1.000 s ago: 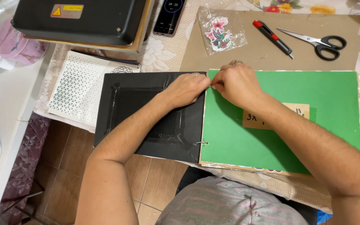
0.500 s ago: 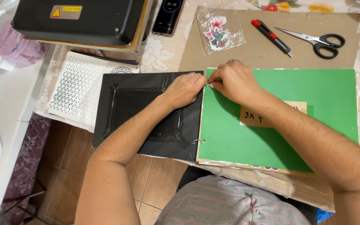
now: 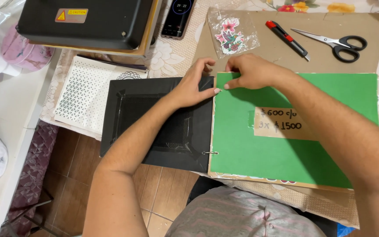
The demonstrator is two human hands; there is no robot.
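An open ring binder lies at the table's edge, its black cover [image 3: 154, 123] to the left and a green page [image 3: 286, 153] with a tan paper label [image 3: 281, 123] to the right. My left hand [image 3: 193, 85] rests on the black cover's top right corner, its thumb tip at the green page's top left corner and its index finger lifted. My right hand [image 3: 251, 72] pinches that same corner of the green page from above. The top ring is hidden under my fingers. The lower metal ring [image 3: 211, 152] shows at the spine.
Behind the binder, a brown cardboard sheet [image 3: 365, 26] carries scissors [image 3: 343, 44], a red and black cutter [image 3: 286, 39] and a clear bag with a flower sticker [image 3: 232, 37]. A phone [image 3: 177, 17], a black machine [image 3: 88, 22] and a white patterned sheet [image 3: 88, 92] sit to the left.
My hands stay at the binder's top spine but have drawn slightly apart, and my left index finger has lifted. The green page has shifted a little.
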